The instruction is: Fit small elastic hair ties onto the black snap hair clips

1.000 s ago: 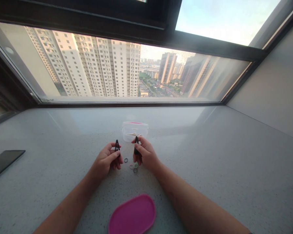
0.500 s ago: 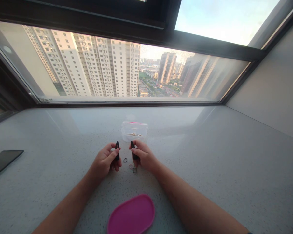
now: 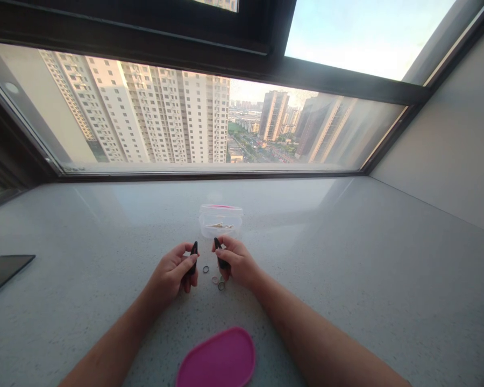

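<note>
From over here, I see my left hand [image 3: 173, 272] pinching a black clip [image 3: 194, 251] and my right hand [image 3: 237, 260] pinching another clip [image 3: 222, 263]. Both clips and some small rings [image 3: 218, 282] are just in front of the clear box [image 3: 206, 220].

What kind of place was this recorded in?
Probably an upper-floor room, perhaps in a home: a pale speckled ledge runs up to a dark window frame, and tall buildings stand outside, seen from high up.

window frame [image 3: 210, 45] top | surface [image 3: 367, 279]: box [image 3: 221, 213] at centre, pieces [image 3: 221, 226] inside | rings [image 3: 221, 286] below box, between left hand [image 3: 176, 270] and right hand [image 3: 239, 262], clip [image 3: 222, 263] in each | lid [image 3: 220, 359] bottom centre | slab [image 3: 6, 273] left edge
</note>
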Demonstrator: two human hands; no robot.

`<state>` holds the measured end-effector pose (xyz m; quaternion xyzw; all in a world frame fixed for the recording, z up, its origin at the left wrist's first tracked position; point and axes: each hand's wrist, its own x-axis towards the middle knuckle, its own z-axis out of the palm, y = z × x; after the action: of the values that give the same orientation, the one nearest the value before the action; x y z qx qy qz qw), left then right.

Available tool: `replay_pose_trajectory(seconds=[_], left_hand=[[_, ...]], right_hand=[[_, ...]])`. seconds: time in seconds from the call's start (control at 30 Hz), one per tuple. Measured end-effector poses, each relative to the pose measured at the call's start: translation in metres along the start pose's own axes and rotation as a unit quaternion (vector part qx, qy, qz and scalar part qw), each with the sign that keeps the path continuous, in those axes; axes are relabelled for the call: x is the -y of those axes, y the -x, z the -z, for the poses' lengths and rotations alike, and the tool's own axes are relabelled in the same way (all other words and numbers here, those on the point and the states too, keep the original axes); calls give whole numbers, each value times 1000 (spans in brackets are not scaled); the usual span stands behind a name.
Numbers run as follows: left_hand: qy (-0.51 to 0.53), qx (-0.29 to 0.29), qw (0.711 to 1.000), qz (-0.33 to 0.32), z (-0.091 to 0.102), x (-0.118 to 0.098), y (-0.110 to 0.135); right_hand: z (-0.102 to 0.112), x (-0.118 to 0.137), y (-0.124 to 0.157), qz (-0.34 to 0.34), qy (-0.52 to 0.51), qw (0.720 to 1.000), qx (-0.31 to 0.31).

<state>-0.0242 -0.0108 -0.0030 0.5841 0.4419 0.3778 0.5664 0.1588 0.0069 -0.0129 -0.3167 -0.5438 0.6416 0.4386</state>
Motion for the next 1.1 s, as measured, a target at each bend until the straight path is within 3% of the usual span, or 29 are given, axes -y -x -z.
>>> replay_pose_trajectory(seconds=[0.5,1.1], left_hand=[[1,-5,1000,16,-2,-4,0],[7,-1,1000,13,1,2,-1]], right_hand=[[-3,2,0,25,25,999,8],[-1,-1,-1,-14,10,1000,5]])
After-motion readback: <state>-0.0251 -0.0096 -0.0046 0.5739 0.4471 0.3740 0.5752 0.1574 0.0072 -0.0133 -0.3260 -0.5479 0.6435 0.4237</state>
